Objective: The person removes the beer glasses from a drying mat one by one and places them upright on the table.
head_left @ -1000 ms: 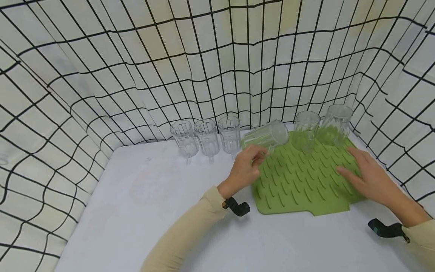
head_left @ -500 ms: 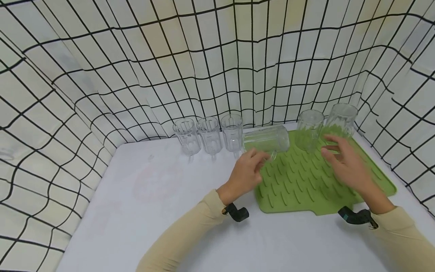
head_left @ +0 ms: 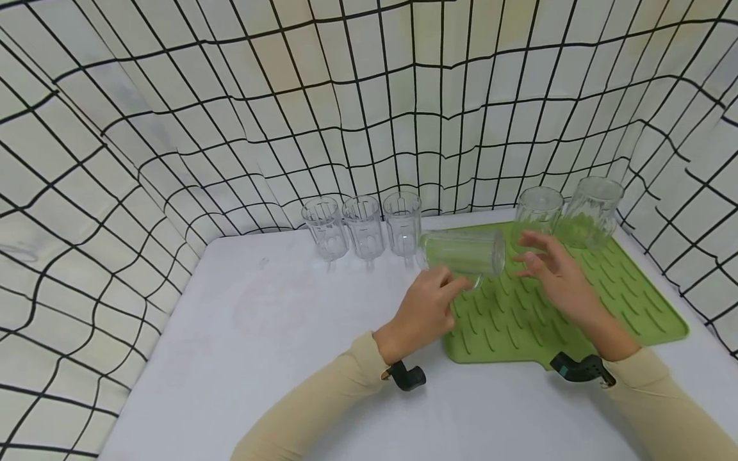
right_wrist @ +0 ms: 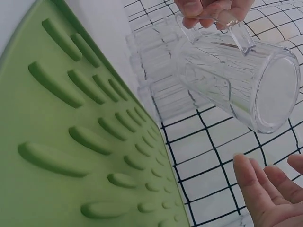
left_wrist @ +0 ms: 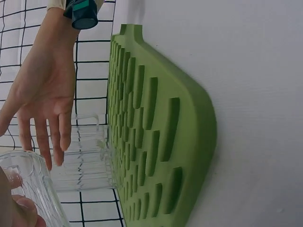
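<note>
My left hand [head_left: 423, 310] grips a clear glass mug [head_left: 461, 251] by its handle. The mug lies on its side in the air above the green drying mat [head_left: 507, 326], its base facing right. In the right wrist view the fingers curl round the handle [right_wrist: 244, 40]. Close to the mug's base, my right hand [head_left: 562, 278] is spread with bent, loose fingers; a gap shows between its fingertips [right_wrist: 244, 165] and the glass. Two more mugs stand upside down at the mat's back, one left [head_left: 539, 202] and one right [head_left: 594, 208].
Left of the mat, three upright glass mugs stand in a row: a left one [head_left: 325, 227], a middle one [head_left: 364, 227] and a right one [head_left: 402, 224]. White cloth [head_left: 259, 333] covers the table. A black grid net [head_left: 369, 121] runs along the back and sides.
My right hand has moved left across the mat toward the held mug. The mug has tipped from slanting to nearly level and come slightly nearer me, still in my left hand.
</note>
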`<action>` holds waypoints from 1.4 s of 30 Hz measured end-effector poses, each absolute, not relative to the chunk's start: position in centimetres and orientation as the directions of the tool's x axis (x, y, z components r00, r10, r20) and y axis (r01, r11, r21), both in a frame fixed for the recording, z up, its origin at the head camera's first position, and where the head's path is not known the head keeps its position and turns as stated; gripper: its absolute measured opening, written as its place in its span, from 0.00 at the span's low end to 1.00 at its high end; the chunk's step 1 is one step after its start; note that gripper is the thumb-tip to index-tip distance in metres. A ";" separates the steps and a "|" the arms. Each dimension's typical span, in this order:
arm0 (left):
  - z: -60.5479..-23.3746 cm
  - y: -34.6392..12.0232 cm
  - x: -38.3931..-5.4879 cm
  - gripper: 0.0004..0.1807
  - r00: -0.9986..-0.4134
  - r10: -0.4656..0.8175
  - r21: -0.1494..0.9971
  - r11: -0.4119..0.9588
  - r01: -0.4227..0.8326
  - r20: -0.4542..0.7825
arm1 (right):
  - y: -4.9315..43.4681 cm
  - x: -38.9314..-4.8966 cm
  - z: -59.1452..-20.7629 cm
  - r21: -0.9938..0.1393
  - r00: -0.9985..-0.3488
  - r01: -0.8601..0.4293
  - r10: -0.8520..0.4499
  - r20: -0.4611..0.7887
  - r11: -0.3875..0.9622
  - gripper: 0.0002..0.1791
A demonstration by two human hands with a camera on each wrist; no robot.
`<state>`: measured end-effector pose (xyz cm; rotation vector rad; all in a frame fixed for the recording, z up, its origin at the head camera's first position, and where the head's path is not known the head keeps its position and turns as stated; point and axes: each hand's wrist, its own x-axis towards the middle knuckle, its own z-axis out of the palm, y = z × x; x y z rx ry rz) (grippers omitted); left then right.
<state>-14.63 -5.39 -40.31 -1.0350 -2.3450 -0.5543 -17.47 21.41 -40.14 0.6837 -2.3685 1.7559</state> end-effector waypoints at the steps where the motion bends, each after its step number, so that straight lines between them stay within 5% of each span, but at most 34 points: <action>1: -40.4 -5.4 -14.6 0.33 -0.571 0.558 0.146 0.627 0.765 0.602 | 21.3 -17.5 -40.2 -0.887 -0.894 -0.410 -0.286 0.345 0.213 0.25; 12: -41.3 -5.4 -14.3 0.32 -0.534 0.601 0.007 0.660 0.751 0.595 | 20.2 -17.9 -40.8 -0.937 -0.907 -0.329 -0.314 0.281 0.113 0.22; 27: -41.4 -5.3 -14.0 0.30 -0.539 0.622 -0.041 0.675 0.736 0.568 | 19.3 -17.4 -41.1 -0.926 -0.939 -0.267 -0.289 0.187 0.268 0.37; 42: -41.0 -5.9 -13.5 0.33 -0.537 0.646 -0.069 0.672 0.738 0.543 | 18.4 -17.2 -41.0 -0.937 -0.934 -0.296 -0.260 0.244 0.185 0.37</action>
